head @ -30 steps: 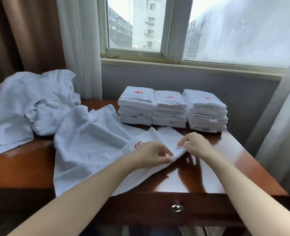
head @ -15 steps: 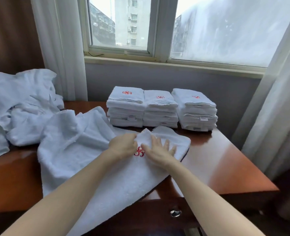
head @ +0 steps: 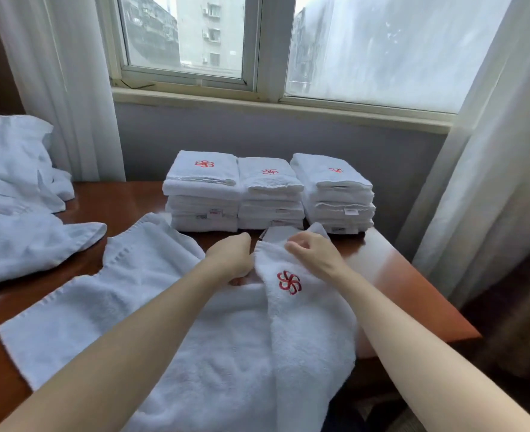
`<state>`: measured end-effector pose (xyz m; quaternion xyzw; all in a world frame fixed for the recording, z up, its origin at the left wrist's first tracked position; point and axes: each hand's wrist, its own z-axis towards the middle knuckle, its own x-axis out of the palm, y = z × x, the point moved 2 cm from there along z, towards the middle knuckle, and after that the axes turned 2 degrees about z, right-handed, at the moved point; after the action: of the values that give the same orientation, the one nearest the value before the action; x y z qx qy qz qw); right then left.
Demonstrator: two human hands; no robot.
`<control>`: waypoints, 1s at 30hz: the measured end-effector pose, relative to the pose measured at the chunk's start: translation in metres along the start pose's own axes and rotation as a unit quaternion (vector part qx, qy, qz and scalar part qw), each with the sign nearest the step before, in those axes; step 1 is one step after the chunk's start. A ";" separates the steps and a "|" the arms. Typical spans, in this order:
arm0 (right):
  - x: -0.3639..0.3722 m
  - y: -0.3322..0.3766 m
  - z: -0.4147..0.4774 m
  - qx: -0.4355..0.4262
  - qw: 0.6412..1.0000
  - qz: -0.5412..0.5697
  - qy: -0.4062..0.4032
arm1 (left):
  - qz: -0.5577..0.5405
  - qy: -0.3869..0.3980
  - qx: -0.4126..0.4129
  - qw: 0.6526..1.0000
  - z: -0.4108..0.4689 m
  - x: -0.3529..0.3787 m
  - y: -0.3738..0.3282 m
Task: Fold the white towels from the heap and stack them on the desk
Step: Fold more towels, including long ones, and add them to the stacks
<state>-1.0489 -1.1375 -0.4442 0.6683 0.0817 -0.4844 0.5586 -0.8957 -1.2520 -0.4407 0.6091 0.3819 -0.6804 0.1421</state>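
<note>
Held both forearms forward over towel (head: pixel 164 307) spread on desk (head: pixel 397 275), near folded stacks (head: pixel 268 194) — clamped left hand (head: pixel 231 258), knuckles up, on bunched fold; pinched lifted flap with right hand (head: pixel 315 255), fingers curled.

Three stacks (head: pixel 270 194) stand behind the spread towel (head: pixel 164 307) on the desk (head: pixel 397 275) (heap (head: pixel 14 188) at far left).

No readable words or numbers. Only mark: red embroidered pinwheel logo (head: pixel 289 282) on the towel (head: pixel 226 353) at lower centre of frame. Same logo tops the left stack (head: pixel 201 194), middle stack (head: pixel 270 198) and right stack (head: pixel 335 194), only partly visible on the right one. Small white tags (head: pixel 214 214) on stack edges, print too small to read
</note>
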 end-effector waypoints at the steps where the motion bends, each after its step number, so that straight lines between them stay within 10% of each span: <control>1: 0.004 0.009 0.002 0.014 1.000 -0.022 0.015 | -0.007 0.021 -0.002 1.000 0.003 0.000 0.002; 6: 0.025 0.027 0.005 0.038 0.991 -0.125 0.021 | -0.038 0.066 -0.015 0.997 0.008 -0.001 0.013; 14: -0.046 -0.020 -0.003 0.087 0.946 0.201 -0.238 | 0.129 -0.011 -0.063 0.990 0.017 -0.014 0.000; 22: -0.092 -0.086 -0.029 0.128 0.895 0.327 -0.276 | -0.074 0.000 0.144 0.987 0.026 0.028 -0.113; 30: -0.137 -0.152 -0.069 0.207 0.870 0.359 -0.267 | -0.171 0.013 0.180 0.969 0.035 0.068 -0.205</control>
<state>-1.1805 -0.9664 -0.4504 0.5972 -0.4184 -0.4164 0.5430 -1.0710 -1.1211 -0.4347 0.5594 0.3537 -0.7438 -0.0933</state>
